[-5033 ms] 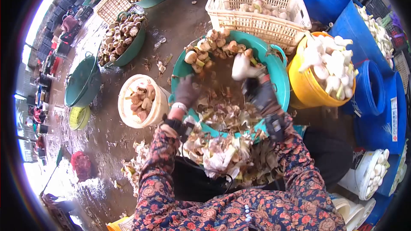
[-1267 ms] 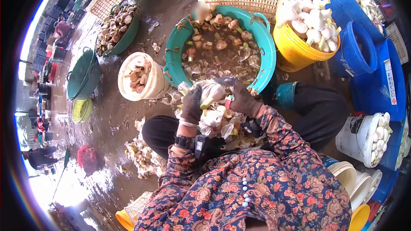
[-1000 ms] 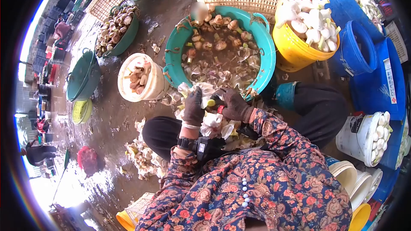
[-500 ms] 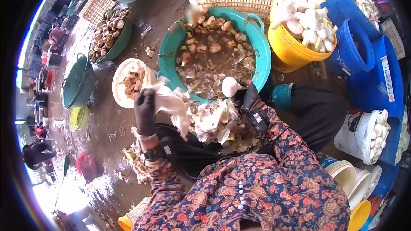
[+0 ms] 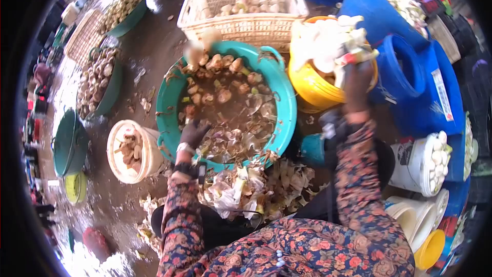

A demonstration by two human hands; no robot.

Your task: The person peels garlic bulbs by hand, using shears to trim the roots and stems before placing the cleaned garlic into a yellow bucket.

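Note:
My left hand point(image 5: 195, 133), in a dark glove, reaches over the near-left rim of the green tub point(image 5: 288, 115). Its fingers are apart, close to the unpeeled garlic bulbs point(image 5: 223, 96) lying in murky brown water with loose skins. Over to the right, my gloved right hand point(image 5: 357, 79) is at the edge of the yellow bucket point(image 5: 312, 90), its fingertips at the heaped white garlic bulbs point(image 5: 325, 46). Motion blurs this hand; a small red piece shows at its fingertips, and I cannot tell what it belongs to. Garlic skins point(image 5: 246, 187) lie piled between my legs.
A cream crate point(image 5: 246, 23) with garlic stands behind the tub. Left of it are a white bucket point(image 5: 146, 154) holding brownish pieces and a green basin point(image 5: 110, 90) of garlic. Blue barrels point(image 5: 448, 97) and a white bucket of peeled bulbs point(image 5: 412, 169) line the right.
My right hand has moved from the tub's near edge, where it had a white bulb, to the yellow bucket. My left hand has let go of the white skins and reached over the tub.

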